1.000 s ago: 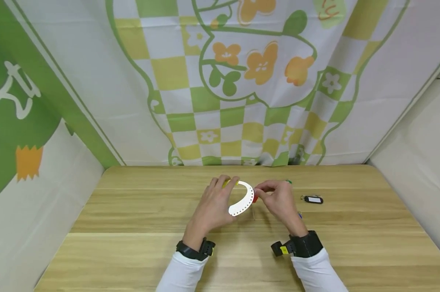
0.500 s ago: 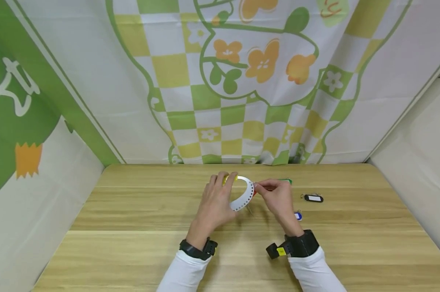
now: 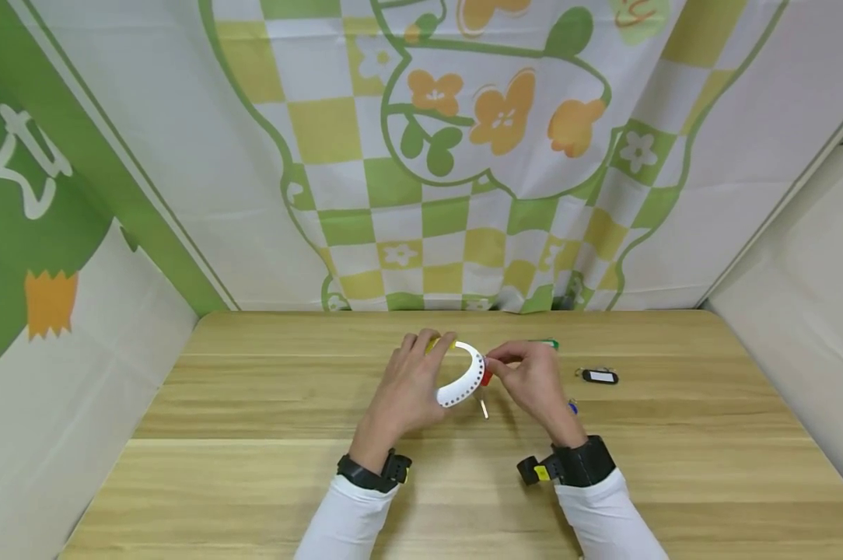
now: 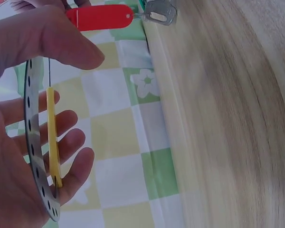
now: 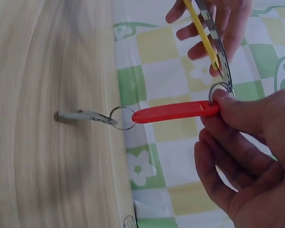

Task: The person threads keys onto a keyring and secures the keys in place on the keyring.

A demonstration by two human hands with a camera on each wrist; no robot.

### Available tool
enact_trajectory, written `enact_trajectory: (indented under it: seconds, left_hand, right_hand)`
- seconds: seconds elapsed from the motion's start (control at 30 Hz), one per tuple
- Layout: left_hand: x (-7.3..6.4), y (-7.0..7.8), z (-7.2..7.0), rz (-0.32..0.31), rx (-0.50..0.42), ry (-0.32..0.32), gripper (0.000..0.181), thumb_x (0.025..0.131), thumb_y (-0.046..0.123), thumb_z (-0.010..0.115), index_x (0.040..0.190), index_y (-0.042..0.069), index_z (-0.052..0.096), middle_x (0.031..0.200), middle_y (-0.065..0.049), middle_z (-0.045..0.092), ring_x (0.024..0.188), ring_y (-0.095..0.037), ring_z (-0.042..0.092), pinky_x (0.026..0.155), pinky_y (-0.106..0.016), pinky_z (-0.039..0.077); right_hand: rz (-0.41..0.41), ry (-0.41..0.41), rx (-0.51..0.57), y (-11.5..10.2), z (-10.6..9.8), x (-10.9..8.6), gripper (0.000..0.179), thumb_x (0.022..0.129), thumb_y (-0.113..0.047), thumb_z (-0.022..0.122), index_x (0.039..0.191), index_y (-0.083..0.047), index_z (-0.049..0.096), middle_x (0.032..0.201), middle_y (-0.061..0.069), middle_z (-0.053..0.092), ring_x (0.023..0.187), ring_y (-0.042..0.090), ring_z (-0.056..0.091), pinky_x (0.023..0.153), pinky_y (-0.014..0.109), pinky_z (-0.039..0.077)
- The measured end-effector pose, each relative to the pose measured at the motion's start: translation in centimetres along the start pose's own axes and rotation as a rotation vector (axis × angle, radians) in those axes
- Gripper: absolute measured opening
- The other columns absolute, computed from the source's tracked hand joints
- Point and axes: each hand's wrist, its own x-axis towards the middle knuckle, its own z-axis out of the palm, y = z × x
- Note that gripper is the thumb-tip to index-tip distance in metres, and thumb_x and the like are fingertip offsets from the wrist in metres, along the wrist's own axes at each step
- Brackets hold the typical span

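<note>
My left hand (image 3: 404,385) grips a crescent-shaped metal plate (image 3: 466,385) with a row of small holes along its outer edge. A yellow tag (image 4: 52,137) is beside the plate, seen edge-on against the left fingers. At the plate's right edge, my right hand (image 3: 533,381) pinches a split ring on one end of a red key tag (image 5: 175,113), between thumb and index finger. From the tag's other end a second ring (image 5: 122,118) carries a silver key (image 5: 83,116), which hangs down over the table in the head view.
Right of the hands, a black key tag (image 3: 599,377) with a white label lies on the wooden table (image 3: 267,482). A green tag (image 3: 551,344) shows behind the right hand, and a blue tag (image 3: 572,407) peeks out by the right wrist. A patterned curtain (image 3: 442,249) hangs behind the table.
Both hands stay nearly in place, still at the plate. The plate tilts slightly back and forth, and the hanging key shows more clearly below it now. The blue tag is partly covered again.
</note>
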Motion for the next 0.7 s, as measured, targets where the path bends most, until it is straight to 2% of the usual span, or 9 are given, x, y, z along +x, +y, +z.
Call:
enact_trajectory:
  seconds: [0.1, 0.2, 0.5, 0.6, 0.7]
  left_hand:
    - [0.0, 0.0, 0.0, 0.003, -0.004, -0.014, 0.103, 0.055, 0.017, 0.097, 0.147, 0.01, 0.05, 0.138, -0.015, 0.052, 0.123, -0.035, 0.049, 0.096, -0.053, 0.048]
    - [0.0, 0.1, 0.1, -0.01, -0.017, -0.013, 0.103, 0.056, 0.017, 0.097, 0.147, 0.009, 0.049, 0.139, -0.016, 0.051, 0.123, -0.035, 0.049, 0.096, -0.053, 0.047]
    - [0.1, 0.6, 0.5, -0.063, -0.013, 0.073, 0.1, 0.06, 0.025, 0.096, 0.146, 0.006, 0.049, 0.134, -0.019, 0.052, 0.118, -0.037, 0.049, 0.091, -0.051, 0.049]
    - [0.2, 0.8, 0.6, -0.069, -0.006, 0.103, 0.101, 0.059, 0.025, 0.097, 0.145, 0.005, 0.049, 0.133, -0.019, 0.053, 0.117, -0.037, 0.05, 0.09, -0.051, 0.049]
    - [0.2, 0.8, 0.7, -0.067, -0.01, 0.121, 0.102, 0.056, 0.022, 0.098, 0.145, 0.005, 0.05, 0.132, -0.019, 0.053, 0.115, -0.037, 0.05, 0.089, -0.051, 0.049]
  right_hand:
    - [-0.051, -0.02, -0.04, 0.1, -0.2, 0.0, 0.006, 0.083, -0.003, 0.082, 0.082, -0.008, 0.08, 0.076, 0.0, 0.074, 0.075, 0.017, 0.07, 0.067, 0.036, 0.056]
    - [-0.038, -0.02, -0.046, 0.0, -0.2, 0.0, 0.002, 0.085, -0.007, 0.082, 0.084, -0.007, 0.08, 0.077, 0.0, 0.074, 0.074, 0.016, 0.07, 0.067, 0.036, 0.056]
    - [0.204, 0.063, 0.111, 0.0, 0.7, 0.0, 0.008, 0.088, -0.012, 0.08, 0.089, -0.005, 0.08, 0.081, 0.006, 0.075, 0.074, 0.018, 0.07, 0.064, 0.027, 0.053]
    - [0.262, 0.074, 0.182, -0.1, 0.9, 0.0, 0.009, 0.089, -0.011, 0.079, 0.09, -0.002, 0.08, 0.081, 0.008, 0.075, 0.074, 0.019, 0.07, 0.062, 0.024, 0.052]
    - [0.289, 0.085, 0.247, -0.2, 1.1, 0.0, 0.009, 0.09, -0.008, 0.077, 0.091, 0.001, 0.079, 0.081, 0.011, 0.075, 0.076, 0.026, 0.071, 0.063, 0.023, 0.052]
